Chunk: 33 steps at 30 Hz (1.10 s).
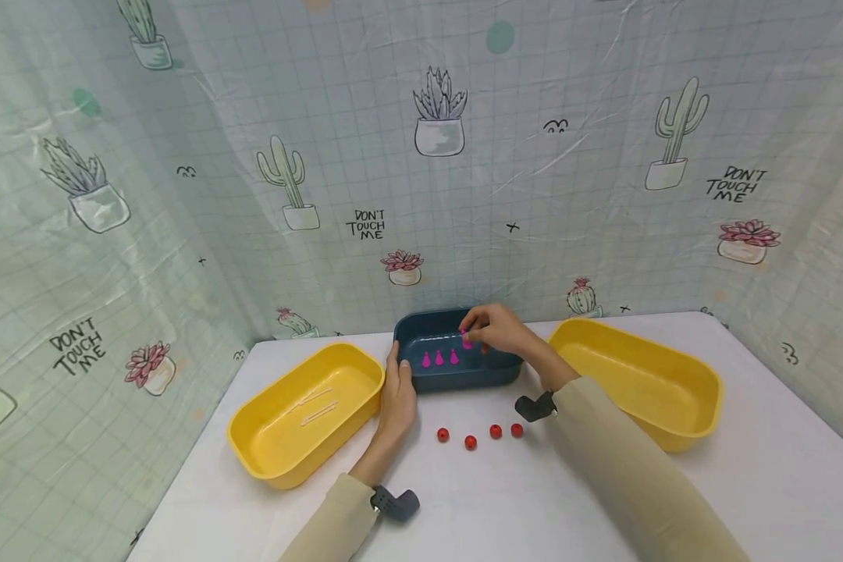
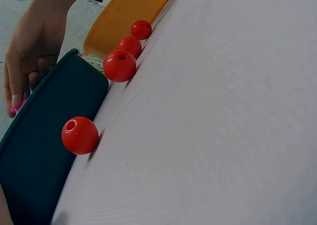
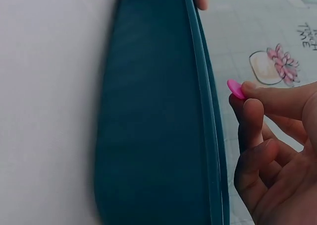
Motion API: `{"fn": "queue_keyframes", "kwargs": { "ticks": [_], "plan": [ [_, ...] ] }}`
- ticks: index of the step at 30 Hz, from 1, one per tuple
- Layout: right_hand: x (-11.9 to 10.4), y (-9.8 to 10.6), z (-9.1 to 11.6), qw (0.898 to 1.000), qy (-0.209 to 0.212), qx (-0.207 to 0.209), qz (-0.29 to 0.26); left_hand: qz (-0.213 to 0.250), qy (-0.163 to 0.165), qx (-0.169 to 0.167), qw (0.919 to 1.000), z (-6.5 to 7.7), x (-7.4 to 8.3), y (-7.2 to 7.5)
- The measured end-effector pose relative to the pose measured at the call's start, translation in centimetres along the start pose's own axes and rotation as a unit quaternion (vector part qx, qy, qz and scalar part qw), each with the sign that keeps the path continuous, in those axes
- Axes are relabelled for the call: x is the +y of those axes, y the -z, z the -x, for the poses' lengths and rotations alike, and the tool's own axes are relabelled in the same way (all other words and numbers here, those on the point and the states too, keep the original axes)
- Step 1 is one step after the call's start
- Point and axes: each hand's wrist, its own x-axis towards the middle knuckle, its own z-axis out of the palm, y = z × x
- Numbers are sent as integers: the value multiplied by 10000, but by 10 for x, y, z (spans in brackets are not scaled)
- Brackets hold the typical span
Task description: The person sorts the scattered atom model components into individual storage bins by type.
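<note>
My right hand (image 1: pixel 502 328) pinches a small pink pawn-shaped piece (image 3: pixel 235 89) between thumb and forefinger, over the right part of the dark teal tray (image 1: pixel 464 381). Its other fingers are curled loosely. Inside the tray, on the left, three matching pink pieces (image 1: pixel 439 357) stand in a row. My left hand (image 1: pixel 396 398) holds the tray's left end, with the thumb at the rim and the fingers along the outer side. On the white table in front of the tray lie several red beads (image 1: pixel 471 442) with holes through them.
To the left stands a yellow tray (image 1: pixel 274 478) with a few thin pale sticks (image 1: pixel 319 414) in it. Another yellow tray (image 1: pixel 674 441) is on the right, close by my right forearm. A cactus-print sheet (image 1: pixel 506 195) hangs right behind the table.
</note>
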Motion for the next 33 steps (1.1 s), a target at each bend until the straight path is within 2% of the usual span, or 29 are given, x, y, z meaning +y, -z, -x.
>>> {"fn": "queue_keyframes", "kwargs": {
  "ticks": [13,20,28,33],
  "plan": [
    [12,-5,-19,9987,-505,81,77,-2,-46,-1,10000,0,0,1],
    [18,-9,-23,9977,-644,54,193,28,-90,23,10000,1,1,1],
    [28,-13,-26,9946,-1023,-1,181,79,-26,36,10000,1,1,0],
    [32,-14,-28,9940,-1068,-69,238,97,-32,35,9999,1,1,-1]
  ]
}}
